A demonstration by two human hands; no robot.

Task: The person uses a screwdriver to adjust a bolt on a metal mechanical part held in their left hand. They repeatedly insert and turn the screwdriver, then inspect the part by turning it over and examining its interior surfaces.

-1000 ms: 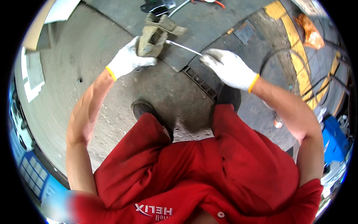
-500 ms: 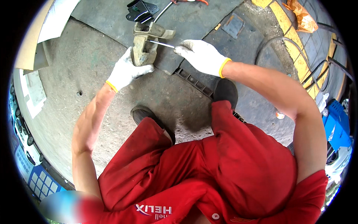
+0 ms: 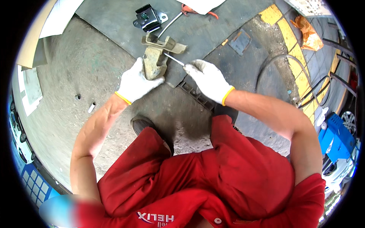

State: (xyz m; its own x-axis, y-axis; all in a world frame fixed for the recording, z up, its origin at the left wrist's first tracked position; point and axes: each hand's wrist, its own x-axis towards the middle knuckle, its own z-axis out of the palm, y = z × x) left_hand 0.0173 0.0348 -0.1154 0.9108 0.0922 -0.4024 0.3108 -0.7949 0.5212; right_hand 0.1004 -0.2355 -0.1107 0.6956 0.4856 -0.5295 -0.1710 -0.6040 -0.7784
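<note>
- Support for the tan, dirt-stained metal bracket (image 3: 154, 68), at 11 o'clock from the middle of the view, is given by the white-gloved left hand (image 3: 137, 83); its lower end is cupped between thumb and curled fingers, seemingly so that it is held steady with its recess uncovered.
- A slim silver metal rod (image 3: 175, 59) is pinched by the white-gloved right hand (image 3: 207, 78), at 1 o'clock; its far end is pointed toward 10 o'clock, at the bracket's recess. A fingertip hold is probably used for finer control; whether contact is made inside cannot be told.
- A black, flanged metal mount (image 3: 153, 19) is laid at 12 o'clock from the bracket on a dark grey floor panel (image 3: 110, 22), and an orange-red-handled tool (image 3: 186, 9) at 1 o'clock, both perhaps placed within reach.
- A black, slotted strip (image 3: 195, 95) is seen at 7 o'clock from the right hand, untouched.
</note>
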